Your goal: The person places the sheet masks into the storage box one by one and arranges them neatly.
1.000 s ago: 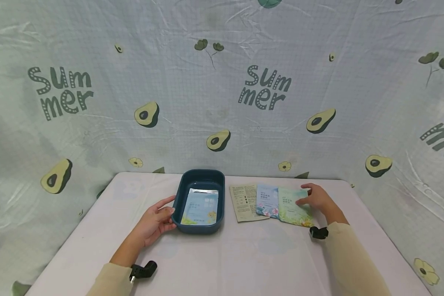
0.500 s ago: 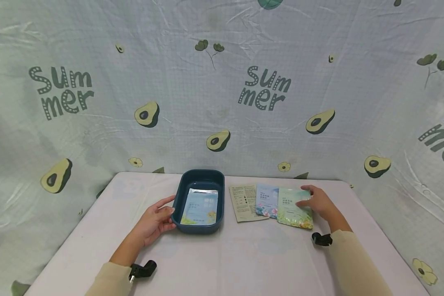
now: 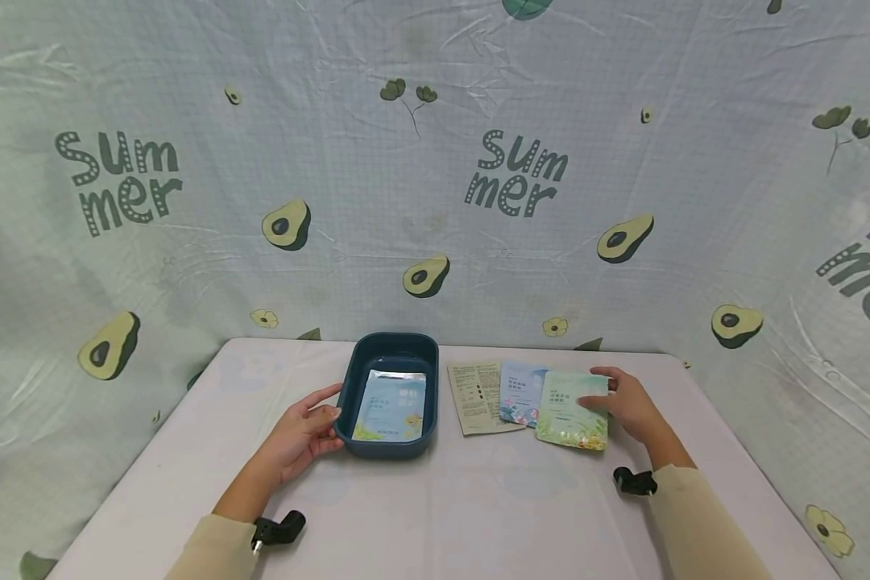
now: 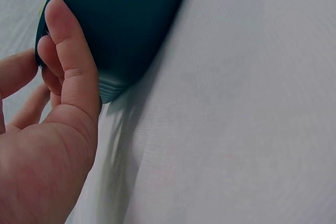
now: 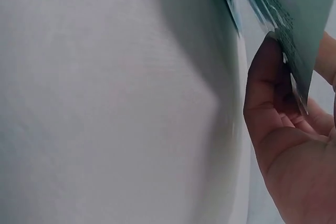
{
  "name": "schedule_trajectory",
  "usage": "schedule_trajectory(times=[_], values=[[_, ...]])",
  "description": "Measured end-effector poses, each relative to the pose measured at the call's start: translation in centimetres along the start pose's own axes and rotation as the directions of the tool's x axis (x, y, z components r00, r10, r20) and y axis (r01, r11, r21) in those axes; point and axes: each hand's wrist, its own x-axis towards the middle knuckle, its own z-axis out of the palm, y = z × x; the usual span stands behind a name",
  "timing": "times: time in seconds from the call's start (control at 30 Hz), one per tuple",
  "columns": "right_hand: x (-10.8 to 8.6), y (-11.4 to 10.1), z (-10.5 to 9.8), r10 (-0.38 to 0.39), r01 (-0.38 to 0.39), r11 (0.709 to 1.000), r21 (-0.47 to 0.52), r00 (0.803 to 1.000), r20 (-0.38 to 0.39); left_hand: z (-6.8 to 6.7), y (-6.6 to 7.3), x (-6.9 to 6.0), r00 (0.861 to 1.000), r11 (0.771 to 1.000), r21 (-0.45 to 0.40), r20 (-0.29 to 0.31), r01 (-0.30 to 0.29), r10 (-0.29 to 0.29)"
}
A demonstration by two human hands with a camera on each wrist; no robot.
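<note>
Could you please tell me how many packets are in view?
4: a blue packet in the bin, a beige packet on the table, a lilac packet overlapping its right edge, and a green packet held by the right hand. Others may be hidden underneath.

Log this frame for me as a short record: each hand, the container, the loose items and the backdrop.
Left hand: grips the left rim of the dark blue bin
Right hand: pinches the green packet at its right edge
Bin contents: light blue packet, printed side up
Other items: blue floral packet, partly over the beige printed piece
Surface: white-covered table
Backdrop: pale cloth with avocados and "summer" lettering
</note>
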Motion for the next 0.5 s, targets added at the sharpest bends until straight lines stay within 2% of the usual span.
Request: schedule_trajectory(times=[0.3, 0.5], values=[[-0.6, -0.2, 0.9, 0.03, -0.027, 0.991, 0.133, 0.999, -0.023, 0.0, -0.1, 0.0, 1.0, 1.0, -0.004, 0.001, 0.0, 0.0], [-0.9, -0.1, 1.2, 0.014, -0.012, 0.983, 0.182, 1.0, -0.007, -0.1, -0.1, 0.1, 1.0, 1.0, -0.006, 0.0, -0.004, 0.004]])
